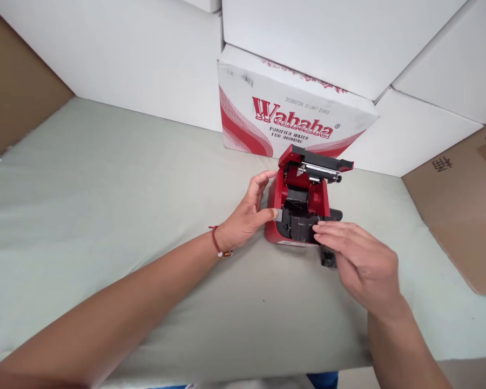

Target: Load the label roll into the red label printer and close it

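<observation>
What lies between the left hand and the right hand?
In the head view, the red machine, its lid raised, sits between the left hand and the right hand. The left thumb is at its grey tab.

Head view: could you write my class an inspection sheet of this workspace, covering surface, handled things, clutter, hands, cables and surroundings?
Surface: pale green cloth, lightly creased.
Handled things: red device with its lid raised and black parts inside.
Clutter: small black object near the device's front right corner, partly hidden; a dark speck on the cloth.
Left hand: thumb on the grey tab, fingers along the device's left side.
Right hand: fingertips at the black front panel; contact uncertain.
Cables: nothing seen.
Surroundings: Wahaha carton and white boxes behind; brown cardboard at both sides.
</observation>
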Available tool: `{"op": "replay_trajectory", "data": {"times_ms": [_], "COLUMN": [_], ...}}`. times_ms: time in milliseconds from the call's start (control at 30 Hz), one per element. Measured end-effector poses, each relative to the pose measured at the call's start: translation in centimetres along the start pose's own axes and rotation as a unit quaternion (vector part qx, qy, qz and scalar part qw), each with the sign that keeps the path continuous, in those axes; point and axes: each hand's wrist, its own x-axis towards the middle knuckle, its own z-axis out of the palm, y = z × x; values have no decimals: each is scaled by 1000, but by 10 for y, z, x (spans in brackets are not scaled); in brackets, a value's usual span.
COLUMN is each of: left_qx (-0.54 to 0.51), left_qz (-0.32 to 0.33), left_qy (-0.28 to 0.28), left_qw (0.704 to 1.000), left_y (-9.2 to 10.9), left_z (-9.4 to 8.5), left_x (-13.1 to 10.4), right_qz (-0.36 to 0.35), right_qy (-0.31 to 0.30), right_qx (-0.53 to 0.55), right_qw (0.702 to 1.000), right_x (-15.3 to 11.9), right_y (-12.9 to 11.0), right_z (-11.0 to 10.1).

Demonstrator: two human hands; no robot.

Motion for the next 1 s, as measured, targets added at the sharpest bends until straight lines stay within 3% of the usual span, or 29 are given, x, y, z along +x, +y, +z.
{"op": "replay_trajectory", "data": {"times_ms": [133,233,367,467,633,1000], "left_qx": [-21,-35,-49,-42,-23,-21], "left_qz": [-17,-24,-31,-31,-29,-34], "left_qy": [-4,-1,-4,-5,-5,0], "left_qw": [1000,999,998,999,999,999], "left_y": [-3,-2,0,-1,-2,-2], "left_z": [0,1,1,0,0,1], "left_x": [0,0,0,0,-1,-1], "right_qz": [74,133,189,182,188,219], "right_qy": [-35,-110,-277,-368,-386,-350], "right_qx": [-10,-84,-231,-306,-337,-305], "right_qw": [997,981,913,859,838,858], "right_x": [30,60,100,119,129,114], "right_y": [12,22,26,24,24,28], "right_z": [-15,-14,4,19,32,27]}}
